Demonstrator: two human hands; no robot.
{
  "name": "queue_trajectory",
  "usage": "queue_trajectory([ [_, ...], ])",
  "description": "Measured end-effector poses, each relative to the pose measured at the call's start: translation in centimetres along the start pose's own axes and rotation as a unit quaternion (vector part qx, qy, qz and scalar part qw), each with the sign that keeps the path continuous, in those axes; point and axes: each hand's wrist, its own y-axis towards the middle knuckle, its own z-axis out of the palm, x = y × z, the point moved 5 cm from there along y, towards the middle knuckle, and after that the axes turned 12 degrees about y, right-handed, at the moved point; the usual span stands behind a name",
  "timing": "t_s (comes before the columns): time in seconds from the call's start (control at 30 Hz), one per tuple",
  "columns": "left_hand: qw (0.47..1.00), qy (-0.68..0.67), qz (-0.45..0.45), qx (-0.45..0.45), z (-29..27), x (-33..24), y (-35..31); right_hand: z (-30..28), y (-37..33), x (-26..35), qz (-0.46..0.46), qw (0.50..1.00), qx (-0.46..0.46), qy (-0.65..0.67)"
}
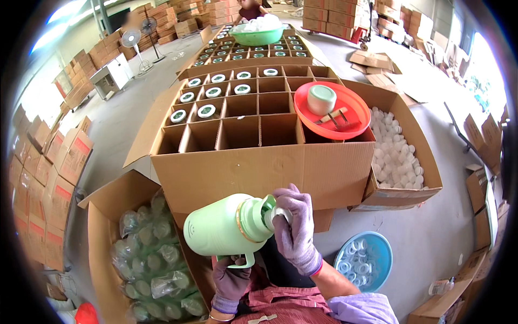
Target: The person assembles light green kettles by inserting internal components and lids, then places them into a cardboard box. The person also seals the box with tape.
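Note:
A pale green vacuum jug [213, 225] lies tilted in front of me, its mouth to the right and its base to the left. My left hand [231, 285], in a purple-grey work glove, is wrapped round its handle [247, 261] from below. At the mouth, my gloved right hand [298, 232] closes its fingers on a small whitish stopper [283, 216]. That piece touches or nearly touches the opening; how deep it sits I cannot tell. A gold-coloured ring runs round the jug's neck.
Ahead stands a divided carton [259, 173] with several lidded jugs in its cells. A red bowl [353, 129] rests on its right corner. White caps fill a box [399, 154] at right; a blue basin [380, 264] holds rings. Bagged green parts [156, 259] fill the left carton.

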Motion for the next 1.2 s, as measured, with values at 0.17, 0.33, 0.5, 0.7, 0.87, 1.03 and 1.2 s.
queue_trajectory([
  [0.17,1.000,0.021,0.018,0.014,1.4,-0.7,-0.7,1.8,0.4,0.3,0.025,0.999,0.027,-0.010],
  [0.33,0.994,0.094,0.046,-0.001,-0.3,-1.1,-0.2,3.0,0.2,-1.1,0.098,0.991,0.088,0.007],
  [0.5,0.993,0.095,0.055,-0.037,-1.1,-1.3,1.6,3.0,0.8,-3.4,0.081,0.984,0.136,0.081],
  [0.7,0.996,0.012,0.084,-0.011,0.6,-4.5,2.1,-5.5,17.9,-12.1,-0.016,0.950,0.031,-0.311],
  [0.87,0.994,-0.025,0.080,0.071,0.9,-4.1,3.4,-15.0,23.6,-22.9,0.276,0.825,0.115,-0.480],
  [1.03,0.996,-0.066,0.053,0.040,-0.5,-5.3,2.4,-5.1,20.4,-9.5,-0.089,0.981,0.102,-0.136],
  [1.2,0.993,-0.092,-0.021,0.076,0.4,-5.2,2.0,3.7,7.5,0.3,-0.164,0.918,0.360,0.032],
])
